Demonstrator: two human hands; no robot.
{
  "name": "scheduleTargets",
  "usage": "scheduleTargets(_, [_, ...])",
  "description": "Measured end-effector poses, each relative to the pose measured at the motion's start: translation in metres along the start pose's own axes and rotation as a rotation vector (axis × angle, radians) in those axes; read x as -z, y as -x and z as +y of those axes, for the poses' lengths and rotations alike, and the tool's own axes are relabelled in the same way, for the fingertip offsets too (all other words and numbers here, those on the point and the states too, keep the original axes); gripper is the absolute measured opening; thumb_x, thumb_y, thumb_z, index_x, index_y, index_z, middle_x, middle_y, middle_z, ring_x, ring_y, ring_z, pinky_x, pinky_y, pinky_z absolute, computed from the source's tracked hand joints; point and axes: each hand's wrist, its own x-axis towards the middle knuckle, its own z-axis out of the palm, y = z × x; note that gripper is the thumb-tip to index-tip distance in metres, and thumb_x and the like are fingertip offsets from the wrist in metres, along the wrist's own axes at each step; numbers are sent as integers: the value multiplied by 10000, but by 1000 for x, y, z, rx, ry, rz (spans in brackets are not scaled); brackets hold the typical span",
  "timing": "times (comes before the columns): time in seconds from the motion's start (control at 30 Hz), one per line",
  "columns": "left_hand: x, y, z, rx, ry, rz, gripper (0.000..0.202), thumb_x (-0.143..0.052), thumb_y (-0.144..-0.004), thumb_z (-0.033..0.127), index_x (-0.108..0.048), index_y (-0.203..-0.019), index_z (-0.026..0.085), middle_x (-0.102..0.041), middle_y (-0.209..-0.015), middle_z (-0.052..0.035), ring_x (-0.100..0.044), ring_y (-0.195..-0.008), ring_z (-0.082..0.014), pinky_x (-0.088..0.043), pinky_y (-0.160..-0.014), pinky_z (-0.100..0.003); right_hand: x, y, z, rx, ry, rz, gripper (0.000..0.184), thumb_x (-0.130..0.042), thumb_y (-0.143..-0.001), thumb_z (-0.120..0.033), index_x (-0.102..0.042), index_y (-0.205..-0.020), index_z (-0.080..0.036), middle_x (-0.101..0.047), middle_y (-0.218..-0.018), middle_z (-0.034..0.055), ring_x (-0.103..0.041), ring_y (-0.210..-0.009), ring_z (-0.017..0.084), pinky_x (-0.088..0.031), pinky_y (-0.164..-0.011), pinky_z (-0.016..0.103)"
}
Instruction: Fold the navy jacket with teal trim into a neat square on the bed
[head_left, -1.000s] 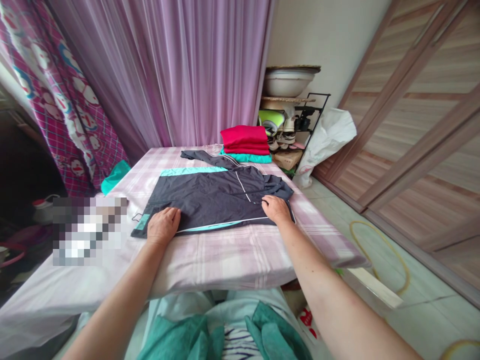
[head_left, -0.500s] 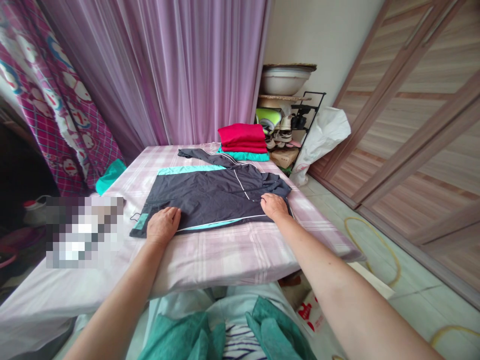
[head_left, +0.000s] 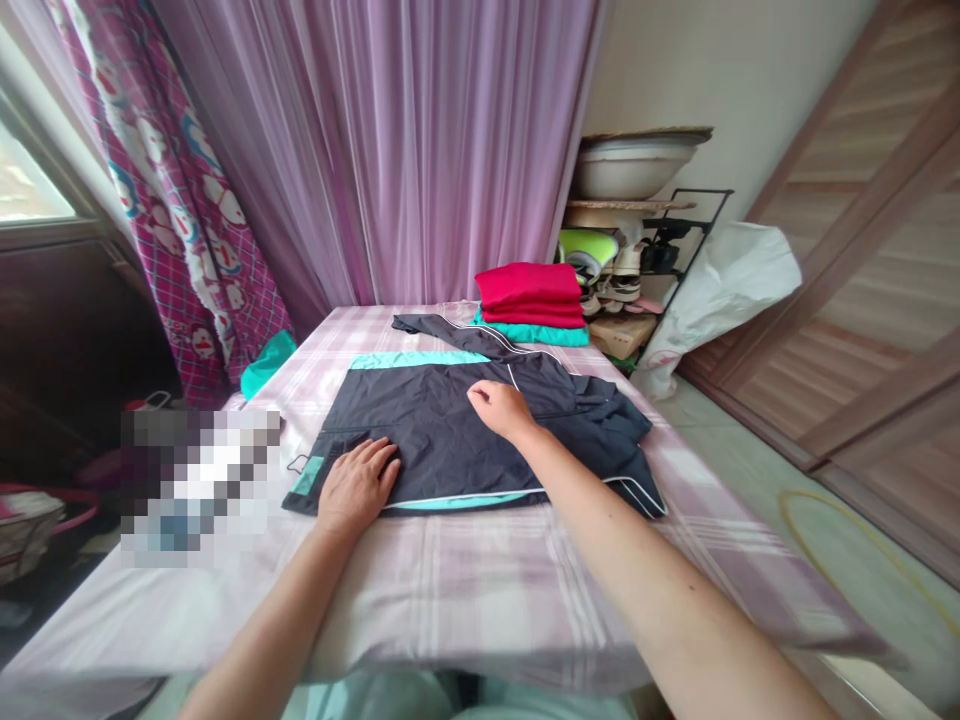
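I am pressing my left hand (head_left: 358, 487) flat on the lower left of the navy track jacket (head_left: 442, 430), its fingers spread on the cloth just above the teal-trimmed hem. My right hand (head_left: 501, 410) is resting near the middle of the jacket, its fingers curled and their tips down on the fabric; I cannot tell whether they are pinching any. The jacket is lying spread across the middle of the bed (head_left: 420, 610), on a pink plaid sheet. A thin loop (head_left: 298, 463) is poking out at its left edge, and a dark flap edged in white piping (head_left: 637, 490) is lying at its lower right. Its bunched collar (head_left: 607, 420) is sitting at the upper right, and a dark sleeve (head_left: 450, 330) is stretching along the top.

Left of the jacket, a pixelated patch (head_left: 199, 490) is hiding part of the view. Beyond it, a teal cloth (head_left: 266, 365) is lying at the bed's far corner. At the far end, a folded red stack (head_left: 530, 296) is sitting on a folded teal garment (head_left: 532, 335). Behind them, a lilac sheer curtain (head_left: 375, 150) is hanging across the top centre, and a cartoon-print curtain (head_left: 172, 220) is hanging at upper left. At upper right, a white basin (head_left: 630, 168) is sitting above a black shoe rack (head_left: 690, 235), with a white plastic bag (head_left: 720, 295) leaning beside it.
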Motion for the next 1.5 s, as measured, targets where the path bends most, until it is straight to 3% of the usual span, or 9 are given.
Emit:
scheduleTargets(0.13, [-3, 0, -2, 17, 8, -69, 439, -410, -971, 468, -645, -1282, 267, -617, -1396, -31, -519, -1331, -257, -419, -1106, -437, -30, -20, 4, -309, -816, -148, 129, -585, -889, -234, -698, -852, -183, -719, -799, 18, -638, -604, 114, -465, -539, 200])
scheduleTargets(0.27, [9, -7, -6, -7, 31, -169, 443, -424, -967, 470, -645, -1278, 245, -617, -1395, -43, -533, -1318, -245, -419, -1113, -413, -35, -24, 34, -569, -1623, -124, 158, -514, -943, -223, -666, -926, -180, -721, -882, 41, -701, -792, 127, -558, -625, 208])
scheduleTargets(0.37, [26, -26, 2, 4, 29, -257, 396, -398, -977, 431, -704, -1157, 256, -699, -1268, -41, -636, -1184, -229, -488, -1024, -366, -31, -26, 49, -709, -1887, 6, 201, -450, -983, -271, -635, -977, -193, -701, -950, 58, -702, -902, 149, -606, -689, 264])
scheduleTargets(0.5, [27, -68, 31, -44, 46, -234, 386, -373, -989, 384, -696, -1165, 265, -723, -1213, -39, -659, -1143, -215, -491, -1006, -352, -30, -29, 51, -789, -1954, 64, 224, -459, -987, -357, -606, -1050, -201, -659, -1088, 93, -684, -985, 182, -626, -703, 318])
scheduleTargets(0.67, [-17, -120, 55, -84, 8, -258, 503, -359, -999, 453, -499, -1442, 261, -460, -1539, -58, -369, -1448, -265, -275, -1195, -507, -28, -29, 51, -812, -2018, 120, 269, -462, -979, -390, -557, -1158, -214, -625, -1188, 99, -666, -1059, 193, -623, -704, 319])
scheduleTargets(0.8, [-44, -148, 39, -11, -44, -324, 560, -312, -1001, 501, -404, -1507, 279, -335, -1608, -55, -257, -1498, -272, -199, -1207, -559, -24, -30, 59, -745, -2066, 282, 266, -455, -961, -381, -552, -1157, -229, -638, -1159, 67, -668, -1050, 159, -605, -746, 295])
scheduleTargets(0.97, [-48, -166, 13, 61, -50, -299, 531, -311, -1000, 494, -413, -1494, 328, -358, -1602, -42, -276, -1492, -261, -211, -1198, -557, -26, -32, 70, -701, -2040, 359, 263, -455, -931, -407, -574, -1118, -265, -665, -1125, 28, -663, -1067, 144, -588, -800, 309])
scheduleTargets(1.2, [-43, -198, 25, 75, -73, -185, 472, -347, -985, 473, -616, -1305, 254, -615, -1369, -106, -560, -1262, -272, -396, -1083, -440, -33, -32, 75, -660, -1997, 318, 269, -473, -912, -415, -600, -1105, -277, -680, -1140, 27, -656, -1098, 159, -581, -816, 335])
scheduleTargets(1.5, [-74, -218, 19, 108, 19, -340, 607, -299, -974, 594, -359, -1521, 337, -303, -1628, -64, -215, -1508, -299, -164, -1179, -628, -26, -32, 69, -738, -2035, 341, 273, -468, -919, -390, -604, -1119, -263, -682, -1154, 36, -658, -1099, 160, -586, -766, 311])
